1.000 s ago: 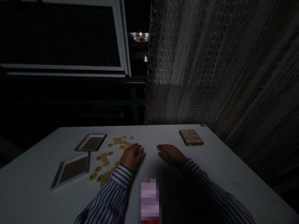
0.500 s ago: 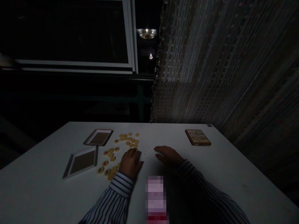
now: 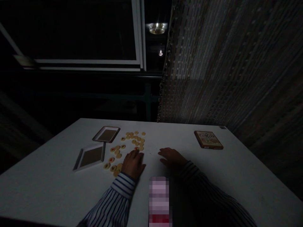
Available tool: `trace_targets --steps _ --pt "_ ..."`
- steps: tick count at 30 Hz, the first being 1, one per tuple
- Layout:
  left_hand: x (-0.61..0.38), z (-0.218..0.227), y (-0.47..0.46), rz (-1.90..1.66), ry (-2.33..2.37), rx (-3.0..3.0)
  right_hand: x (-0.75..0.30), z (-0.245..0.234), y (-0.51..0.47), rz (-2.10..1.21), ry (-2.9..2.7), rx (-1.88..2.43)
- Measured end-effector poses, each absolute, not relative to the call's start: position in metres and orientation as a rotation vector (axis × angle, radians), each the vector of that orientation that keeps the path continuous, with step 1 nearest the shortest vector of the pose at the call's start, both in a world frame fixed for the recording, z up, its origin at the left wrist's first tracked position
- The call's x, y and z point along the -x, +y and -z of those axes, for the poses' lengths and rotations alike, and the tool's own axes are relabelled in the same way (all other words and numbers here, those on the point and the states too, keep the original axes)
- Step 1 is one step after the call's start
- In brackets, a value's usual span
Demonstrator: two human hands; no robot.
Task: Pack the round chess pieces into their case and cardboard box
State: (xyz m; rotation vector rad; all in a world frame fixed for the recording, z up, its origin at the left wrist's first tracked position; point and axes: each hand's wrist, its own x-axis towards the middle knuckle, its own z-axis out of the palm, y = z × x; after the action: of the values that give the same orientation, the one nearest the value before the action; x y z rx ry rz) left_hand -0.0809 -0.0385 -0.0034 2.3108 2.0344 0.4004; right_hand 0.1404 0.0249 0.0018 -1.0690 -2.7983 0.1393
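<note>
My left hand (image 3: 133, 164) lies low over the white table, palm down with its fingers stretched out. Its fingertips are beside a round game piece (image 3: 136, 148) with a red mark; whether they touch it I cannot tell. Several pale round Chinese chess pieces (image 3: 118, 155) are scattered to the left of and beyond that hand, a few with red or black characters. Farther right, my right hand (image 3: 172, 157) rests with fingers extended and nothing in them. Left of the pieces are two shallow open box halves, one brown-edged (image 3: 114, 136) and one pale-walled (image 3: 103, 153).
A flat printed box (image 3: 208, 140) lies at the right back of the white table (image 3: 180, 132). Behind the table hangs a string curtain (image 3: 201, 63), next to a dark window with a pale frame (image 3: 139, 34). A blurred-out pinkish patch (image 3: 159, 198) covers the near middle.
The camera view has shifted, so the table and its objects appear farther right and slightly higher. A red-marked piece now shows at my left fingertips. Both hands keep their open pose.
</note>
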Motion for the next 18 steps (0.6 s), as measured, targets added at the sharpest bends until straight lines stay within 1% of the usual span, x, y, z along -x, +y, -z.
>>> trace_targets --steps 13,18 --pt "0.094 0.005 -0.053 -0.676 2.039 -2.257 -0.137 -0.012 0.033 -0.123 -2.902 0.988" --pt "0.102 0.001 -0.064 -0.764 2.120 -2.129 -0.132 -0.018 0.033 -0.191 -2.888 0.978"
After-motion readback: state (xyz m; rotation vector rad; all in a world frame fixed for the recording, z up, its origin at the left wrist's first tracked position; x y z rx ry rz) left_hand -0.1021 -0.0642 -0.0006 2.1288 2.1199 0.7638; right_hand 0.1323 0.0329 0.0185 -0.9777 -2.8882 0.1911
